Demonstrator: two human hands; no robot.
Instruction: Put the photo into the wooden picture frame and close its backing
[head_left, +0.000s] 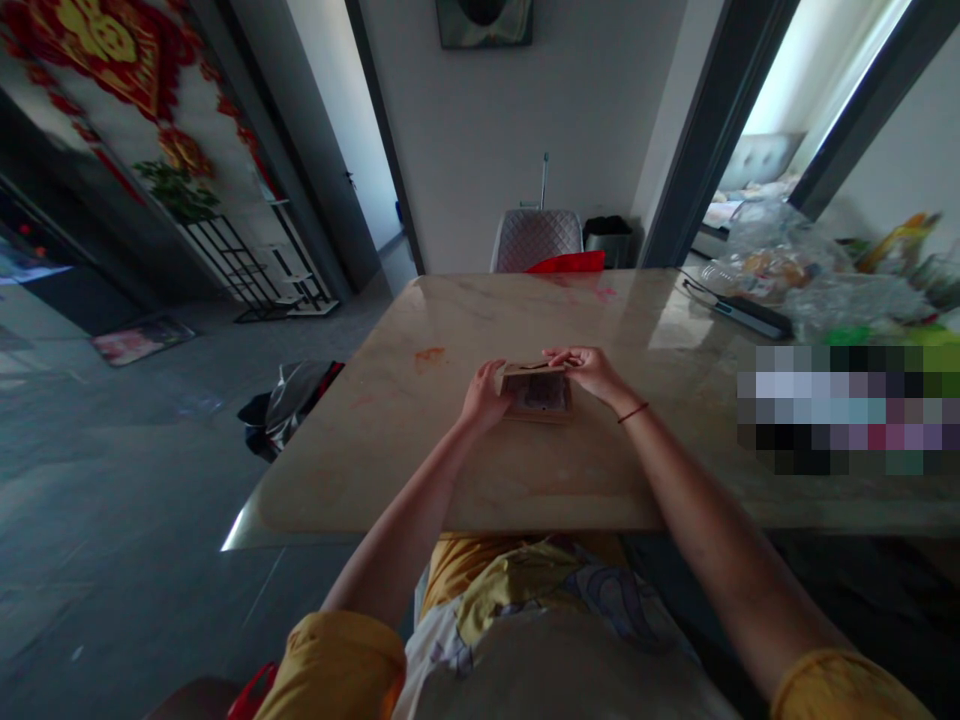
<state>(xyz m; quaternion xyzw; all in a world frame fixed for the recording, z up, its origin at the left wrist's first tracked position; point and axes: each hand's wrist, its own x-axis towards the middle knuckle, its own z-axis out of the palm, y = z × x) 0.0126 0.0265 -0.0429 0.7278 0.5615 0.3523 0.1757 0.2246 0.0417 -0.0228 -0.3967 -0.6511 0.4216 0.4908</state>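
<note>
A small, flat cardboard box [536, 412] is held low over the middle of the marble-look table [405, 460]; whether it rests on the top is hard to tell. Its rim is tan, and the face towards me is dark. My left hand [485, 396] is wrapped round the box's left side, thumb and fingers closed on it. At the upper right edge, my right hand [592, 372] has its fingers pinched together over the rim. A thin dark band circles my right wrist. What lies inside the box is too dim to make out.
To the right are a dark elongated device [754, 316] with a cord, clear plastic bags [855, 300] and a blurred-out patch. A quilted chair [538, 240] with a red item stands across the table. Dark bags [296, 400] lie beside the table's left edge.
</note>
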